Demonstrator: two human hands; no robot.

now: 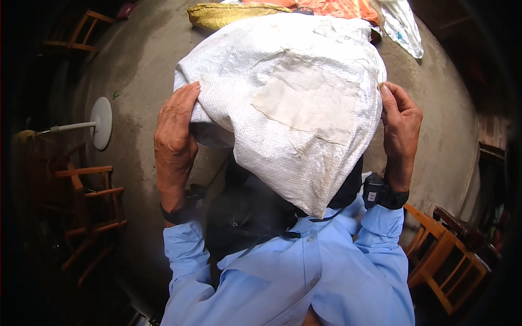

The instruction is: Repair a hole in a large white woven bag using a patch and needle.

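A large white woven sack (pixel 239 70) hangs spread between my two hands, with one corner pointing down toward my shirt. A paler, square-cut patch (pixel 310 98) lies on its face. My left hand (pixel 176 117) is closed on the sack's left edge, its fingertips partly hidden behind the cloth. On the other side, my right hand (pixel 401 108) pinches the right edge between thumb and fingers. Both wrists carry dark straps with small black devices.
On the concrete floor (pixel 136 70) beyond the sack lie a yellow sack (pixel 228 16), orange cloth (pixel 348 8) and another white bag (pixel 402 27). A stand with a round white base (pixel 101 124) and a wooden chair (pixel 89 190) are at left. Another wooden chair (pixel 443 255) stands at right.
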